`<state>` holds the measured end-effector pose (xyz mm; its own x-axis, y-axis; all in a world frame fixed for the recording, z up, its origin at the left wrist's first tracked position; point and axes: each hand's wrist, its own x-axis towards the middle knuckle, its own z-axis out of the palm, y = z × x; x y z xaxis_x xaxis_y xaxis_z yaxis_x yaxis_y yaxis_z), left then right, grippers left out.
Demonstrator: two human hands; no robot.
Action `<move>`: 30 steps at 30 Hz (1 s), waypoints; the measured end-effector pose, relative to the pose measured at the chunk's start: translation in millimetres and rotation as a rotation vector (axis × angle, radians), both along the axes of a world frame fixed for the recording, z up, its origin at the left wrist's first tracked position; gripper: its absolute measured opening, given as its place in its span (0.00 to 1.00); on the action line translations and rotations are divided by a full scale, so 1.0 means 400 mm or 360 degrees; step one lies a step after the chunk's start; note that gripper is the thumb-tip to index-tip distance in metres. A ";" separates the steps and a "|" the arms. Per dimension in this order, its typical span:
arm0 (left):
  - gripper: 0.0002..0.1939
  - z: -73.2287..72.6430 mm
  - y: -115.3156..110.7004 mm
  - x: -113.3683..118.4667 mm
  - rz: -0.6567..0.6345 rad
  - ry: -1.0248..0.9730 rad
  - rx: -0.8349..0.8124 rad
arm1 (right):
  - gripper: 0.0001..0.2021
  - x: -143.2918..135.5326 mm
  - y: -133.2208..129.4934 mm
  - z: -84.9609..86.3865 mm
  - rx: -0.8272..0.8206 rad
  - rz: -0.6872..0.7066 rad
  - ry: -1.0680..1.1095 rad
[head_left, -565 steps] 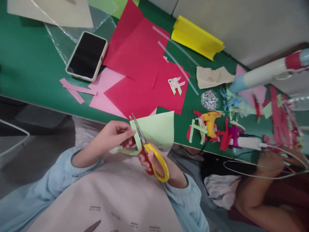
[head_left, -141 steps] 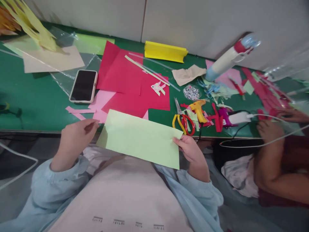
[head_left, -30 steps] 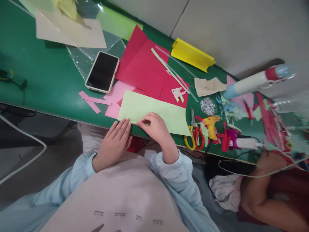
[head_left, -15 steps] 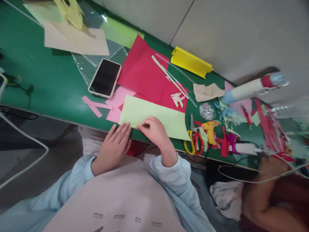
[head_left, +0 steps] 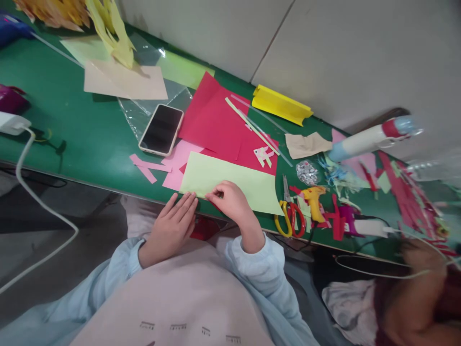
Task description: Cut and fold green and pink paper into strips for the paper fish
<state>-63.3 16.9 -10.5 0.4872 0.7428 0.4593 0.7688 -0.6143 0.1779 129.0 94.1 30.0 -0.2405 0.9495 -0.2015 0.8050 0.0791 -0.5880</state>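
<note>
Head view, centre: left hand (head_left: 169,230) flat against pale-green paper (head_left: 245,185), right hand (head_left: 232,204) pinching its edge, seemingly folding; even creasing needed.

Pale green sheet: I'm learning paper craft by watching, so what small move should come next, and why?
Probably slide the right hand a little rightward along the near edge of the pale green sheet. The left hand has its fingertips at that edge's left end, seemingly steadying it; the right thumb and forefinger are beside them, with more edge stretching to the right.
</note>
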 end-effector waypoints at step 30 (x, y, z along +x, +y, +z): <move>0.35 0.005 0.005 -0.026 -0.0123 -0.0318 0.0057 | 0.09 0.078 0.011 0.092 0.0569 -0.0375 0.0255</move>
<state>-73.8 19.0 -8.4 0.4385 0.6884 0.5778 0.6707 -0.6786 0.2994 160.2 98.5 66.7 -0.0108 0.9852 0.1708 0.7263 0.1252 -0.6759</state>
